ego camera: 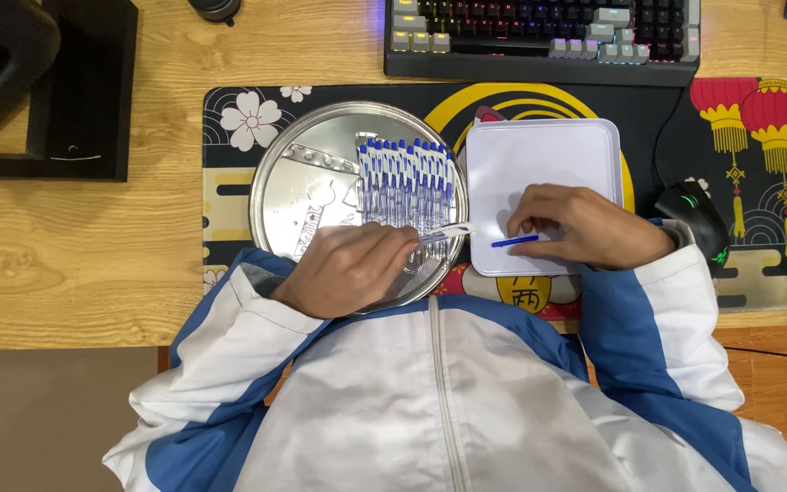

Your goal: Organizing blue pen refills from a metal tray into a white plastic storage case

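A round metal tray [298, 182] lies on the desk mat and holds a row of several clear pens [407, 178] with blue caps. My left hand [348, 269] rests on the tray's near edge, fingers closed around a clear pen barrel [444, 234] that points right. Beside the tray sits a white rectangular tray [544, 146]. My right hand [585, 228] lies on it, fingertips touching a thin blue refill [515, 241] that lies flat on the white surface.
A patterned desk mat [257, 105] covers the wooden desk [75, 246]. A backlit keyboard [539, 36] stands at the back, a black mouse [699, 214] to the right, a black stand [47, 91] at the far left.
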